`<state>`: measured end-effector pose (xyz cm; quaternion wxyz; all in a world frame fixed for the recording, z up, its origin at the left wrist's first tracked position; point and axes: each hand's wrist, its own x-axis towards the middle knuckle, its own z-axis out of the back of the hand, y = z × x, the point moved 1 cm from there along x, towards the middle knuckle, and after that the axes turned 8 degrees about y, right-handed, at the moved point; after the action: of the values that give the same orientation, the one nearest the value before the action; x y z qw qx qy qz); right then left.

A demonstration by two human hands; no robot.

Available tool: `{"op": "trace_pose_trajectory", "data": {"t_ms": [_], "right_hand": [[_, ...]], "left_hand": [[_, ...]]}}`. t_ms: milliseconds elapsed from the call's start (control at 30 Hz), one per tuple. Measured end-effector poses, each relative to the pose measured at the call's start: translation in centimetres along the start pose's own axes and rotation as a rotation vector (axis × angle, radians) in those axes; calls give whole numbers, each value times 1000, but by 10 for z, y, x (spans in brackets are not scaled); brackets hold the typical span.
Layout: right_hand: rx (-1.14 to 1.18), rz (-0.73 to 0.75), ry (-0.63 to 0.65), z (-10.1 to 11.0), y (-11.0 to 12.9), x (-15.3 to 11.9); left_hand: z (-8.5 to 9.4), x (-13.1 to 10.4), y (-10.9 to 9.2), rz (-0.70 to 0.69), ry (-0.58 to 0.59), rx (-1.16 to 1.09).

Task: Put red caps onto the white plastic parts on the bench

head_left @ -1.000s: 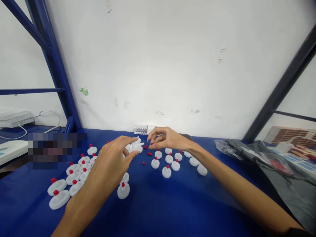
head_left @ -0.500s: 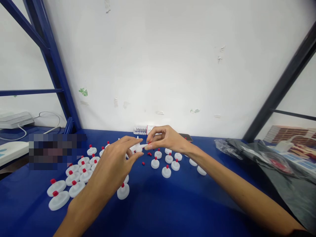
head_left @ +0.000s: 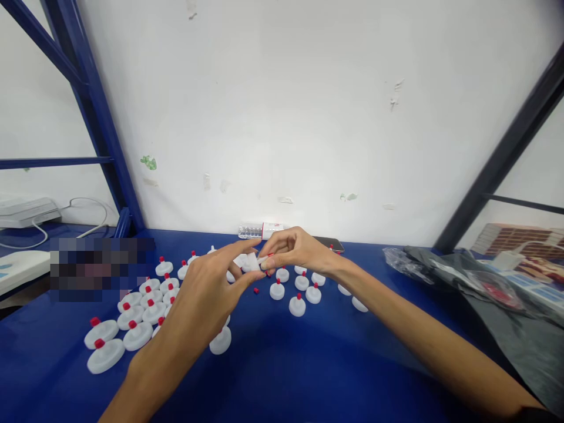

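Above the blue table, my left hand (head_left: 214, 281) grips a white cap (head_left: 252, 262) with a spout between thumb and fingers; its spout points toward the right. My right hand (head_left: 294, 249) pinches a small red tip (head_left: 269, 257) at the end of that spout. A loose red tip (head_left: 256, 291) lies on the table below the hands. White caps with red tips (head_left: 106, 355) stand in rows at the left, partly behind my left forearm. More of them (head_left: 297, 305) are spread out below and to the right of my right hand.
A clear plastic bottle (head_left: 251, 230) lies by the wall, with a dark phone (head_left: 330, 243) to its right. Grey plastic bags (head_left: 467, 276) cover the right side. A blue metal frame (head_left: 99, 117) rises at the left, near a white device with a cable (head_left: 29, 212).
My left hand has shifted slightly right, with the white cap turned so its flat side shows less openly. My right hand stays close, its fingers now nearer to the cap.
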<state>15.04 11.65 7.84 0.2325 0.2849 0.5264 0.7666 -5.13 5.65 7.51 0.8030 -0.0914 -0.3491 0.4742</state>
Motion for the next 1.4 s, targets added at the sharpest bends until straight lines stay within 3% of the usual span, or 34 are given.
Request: {"op": "trace_pose_trajectory", "data": {"t_ms": [167, 267, 333, 467, 567, 667, 767, 933, 1167, 1300, 1400], "right_hand": [[-268, 23, -112, 17, -1, -2], [-689, -124, -227, 42, -17, -5], [-866, -267, -235, 59, -33, -9], [-856, -377, -155, 80, -61, -16], [-822, -411, -97, 85, -67, -18], [-825, -404, -79, 83, -63, -19], [-896, -353, -165, 75, -54, -17], [-1049, -214, -300, 45, -36, -4], [-1090, -112, -111, 4, -40, 42], [-1096, -118, -73, -2, -46, 58], [-1085, -122, -108, 2, -36, 54]], "left_hand": [[4, -2, -2, 73, -6, -17], [14, -3, 1, 116, -81, 24], [21, -3, 4, 131, -111, 35], [31, -4, 7, 163, -136, 41], [34, -5, 6, 194, -129, 57], [34, -6, 4, 181, -110, 57], [34, -6, 5, 185, -106, 41], [35, -6, 14, 311, -110, 16], [32, -6, 15, 419, -102, -93], [30, -6, 9, 337, -116, -132], [25, -3, 12, 286, -22, -91]]}}
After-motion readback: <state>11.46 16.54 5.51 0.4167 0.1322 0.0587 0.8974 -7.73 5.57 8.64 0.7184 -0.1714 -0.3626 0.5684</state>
